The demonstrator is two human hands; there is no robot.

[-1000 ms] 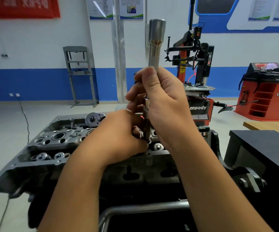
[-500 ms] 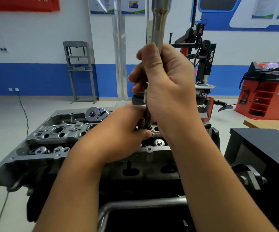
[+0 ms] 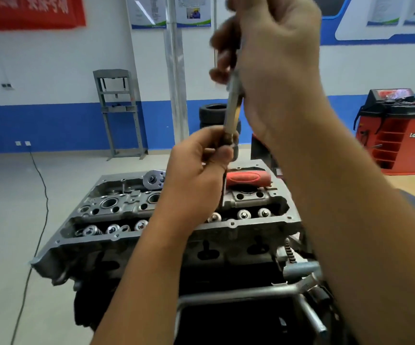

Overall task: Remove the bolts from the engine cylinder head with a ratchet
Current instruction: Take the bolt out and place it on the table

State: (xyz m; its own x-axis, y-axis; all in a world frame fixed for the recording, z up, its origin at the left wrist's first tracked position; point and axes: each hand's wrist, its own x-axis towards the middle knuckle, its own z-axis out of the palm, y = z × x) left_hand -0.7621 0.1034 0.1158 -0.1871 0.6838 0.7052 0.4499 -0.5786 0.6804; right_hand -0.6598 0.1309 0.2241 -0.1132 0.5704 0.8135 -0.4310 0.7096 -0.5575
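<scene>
The right hand (image 3: 273, 70) is raised high, fingers curled round the upper part of a long socket tool (image 3: 232, 108), which hangs nearly upright with a slight tilt. Held that way, it seems to be drawing a long bolt (image 3: 223, 188) straight up out of its bore, so the shank does not bind. The left hand (image 3: 199, 165) sits just below, fingers and thumb pinched round the tool's lower end where it meets the bolt, probably to steady the joint and keep the bolt from dropping back. A dark shank shows beneath that hand, reaching down toward the head (image 3: 131, 235); blur hides whether its tip is free of the hole.

The head lies directly under both hands, valve springs in a row along its near side. The ratchet (image 3: 248, 179), red grip to the right and round drive end to the left, rests across the far side of the head, parked within reach, likely because a loosened bolt needs only fingers. A metal stand (image 3: 238, 295) frames the engine below. How many bolts remain cannot be told.
</scene>
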